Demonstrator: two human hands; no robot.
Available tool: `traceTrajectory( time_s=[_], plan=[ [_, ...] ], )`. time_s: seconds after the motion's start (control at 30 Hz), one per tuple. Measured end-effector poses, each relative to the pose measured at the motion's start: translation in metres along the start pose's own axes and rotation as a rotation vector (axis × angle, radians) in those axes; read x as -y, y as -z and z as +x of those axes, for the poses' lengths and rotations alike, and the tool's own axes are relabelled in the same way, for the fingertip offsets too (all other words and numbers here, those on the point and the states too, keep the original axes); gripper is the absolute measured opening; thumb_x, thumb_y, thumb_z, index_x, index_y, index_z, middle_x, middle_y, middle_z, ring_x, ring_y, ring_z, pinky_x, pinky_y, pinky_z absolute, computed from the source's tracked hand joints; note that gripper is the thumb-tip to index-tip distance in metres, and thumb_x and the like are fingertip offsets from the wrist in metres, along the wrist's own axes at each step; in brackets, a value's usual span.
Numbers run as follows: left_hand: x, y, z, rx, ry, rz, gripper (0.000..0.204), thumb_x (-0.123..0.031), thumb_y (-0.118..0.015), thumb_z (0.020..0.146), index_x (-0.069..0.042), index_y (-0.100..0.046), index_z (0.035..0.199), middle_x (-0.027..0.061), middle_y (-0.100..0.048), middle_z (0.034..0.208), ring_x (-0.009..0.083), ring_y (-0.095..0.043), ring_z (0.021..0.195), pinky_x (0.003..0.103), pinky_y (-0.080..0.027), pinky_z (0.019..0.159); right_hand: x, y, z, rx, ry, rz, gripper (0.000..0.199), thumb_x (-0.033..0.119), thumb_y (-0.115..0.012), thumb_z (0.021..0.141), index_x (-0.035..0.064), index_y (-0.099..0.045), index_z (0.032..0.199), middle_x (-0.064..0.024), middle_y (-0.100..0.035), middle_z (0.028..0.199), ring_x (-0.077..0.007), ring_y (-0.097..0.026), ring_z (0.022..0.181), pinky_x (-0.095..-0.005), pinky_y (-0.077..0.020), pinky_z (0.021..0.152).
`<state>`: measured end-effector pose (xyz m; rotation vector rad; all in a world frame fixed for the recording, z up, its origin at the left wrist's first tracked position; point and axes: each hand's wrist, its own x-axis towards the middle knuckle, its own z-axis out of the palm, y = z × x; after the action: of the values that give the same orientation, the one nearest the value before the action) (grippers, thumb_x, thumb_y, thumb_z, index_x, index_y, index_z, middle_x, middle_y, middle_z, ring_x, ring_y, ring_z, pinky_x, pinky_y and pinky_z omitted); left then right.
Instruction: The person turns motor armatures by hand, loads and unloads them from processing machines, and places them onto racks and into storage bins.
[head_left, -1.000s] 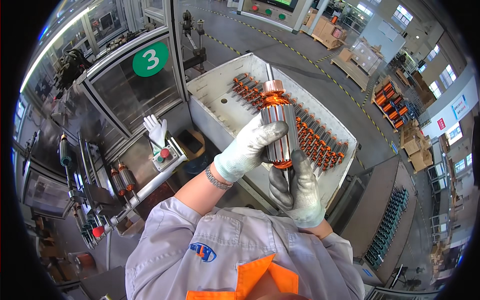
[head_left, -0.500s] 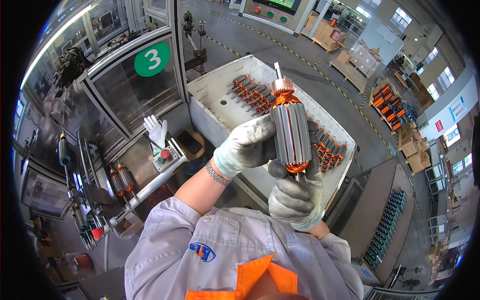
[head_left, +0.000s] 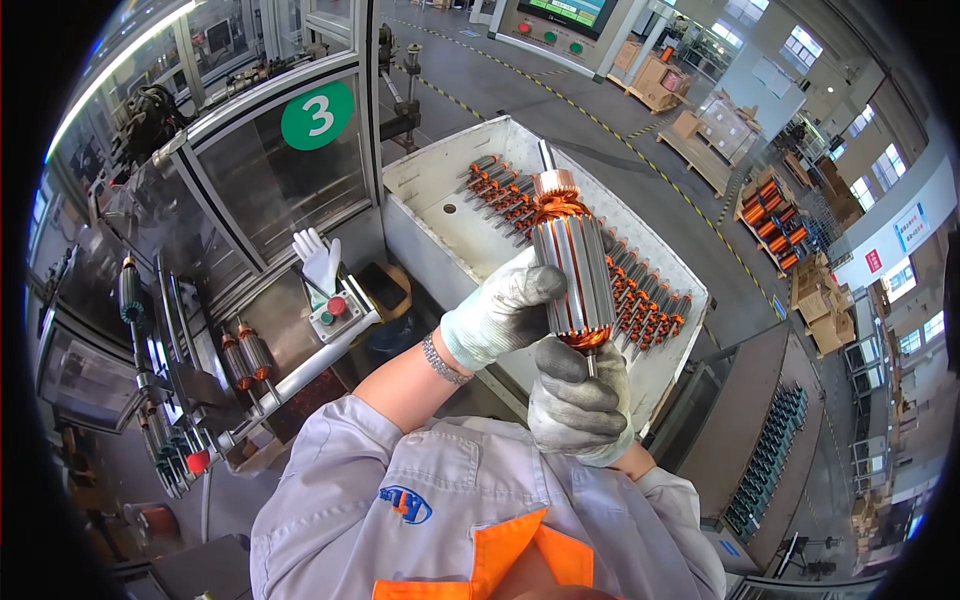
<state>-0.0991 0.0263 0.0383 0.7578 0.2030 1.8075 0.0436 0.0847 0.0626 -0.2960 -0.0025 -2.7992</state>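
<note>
A motor armature with a copper commutator, orange windings and a slotted steel core is held up over the white bin, its upper shaft end tilted slightly left. My left hand, in a grey-white glove, is closed on the core's left side. Its thumb lies on the front; the fingers behind are hidden. My right hand, gloved alike, is closed around the lower shaft below the windings. Behind the held piece, rows of armatures lie inside the white bin.
At left stands a machine with a glazed guard. Two armatures rest beside its rail. A white glove stands near a button box. On the right, a cart carries rows of green-blue parts.
The armature has turned about its shaft, showing more orange between the slots, and has shifted slightly left. My left fingertips no longer show at its right side; the right hand has closed lower.
</note>
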Motion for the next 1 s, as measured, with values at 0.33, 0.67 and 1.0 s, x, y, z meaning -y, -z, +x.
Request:
traceTrajectory(
  time_s=[0.33,0.67,1.0],
  plan=[
    [-0.018,-0.02,-0.025,-0.24,-0.083,0.143,0.063,-0.035,-0.076,0.085,-0.004,-0.05,0.134,0.0051,-0.062,0.115,0.0149,-0.062,0.104,0.034,-0.052,0.094,-0.008,0.01,0.006,-0.396,0.044,-0.325,0.057,0.051,-0.034,0.103,-0.0018,-0.055,0.103,0.002,-0.043,0.049,-0.0093,-0.032,0.027,-0.023,-0.0252,0.028],
    [-0.024,0.003,-0.022,-0.509,-0.265,0.967,0.056,-0.015,-0.071,0.086,-0.006,-0.045,0.135,0.0028,-0.06,0.11,0.0114,-0.057,0.098,0.029,-0.047,0.091,-0.004,0.09,0.039,-0.645,1.043,-1.546,0.067,0.05,-0.064,0.091,0.0006,-0.044,0.132,-0.0019,-0.058,0.088,-0.0039,-0.045,0.059,-0.0193,-0.0354,0.049],
    [-0.009,0.049,0.02,-0.184,0.033,0.477,0.059,-0.031,-0.068,0.089,0.001,-0.048,0.134,0.0144,-0.064,0.12,0.0238,-0.062,0.111,0.036,-0.047,0.099,0.043,0.098,0.004,-0.655,0.68,-0.871,0.066,0.064,-0.037,0.097,0.0033,-0.059,0.11,-0.0021,-0.045,0.055,-0.0118,-0.032,0.038,-0.0252,-0.0266,0.038]
  ],
)
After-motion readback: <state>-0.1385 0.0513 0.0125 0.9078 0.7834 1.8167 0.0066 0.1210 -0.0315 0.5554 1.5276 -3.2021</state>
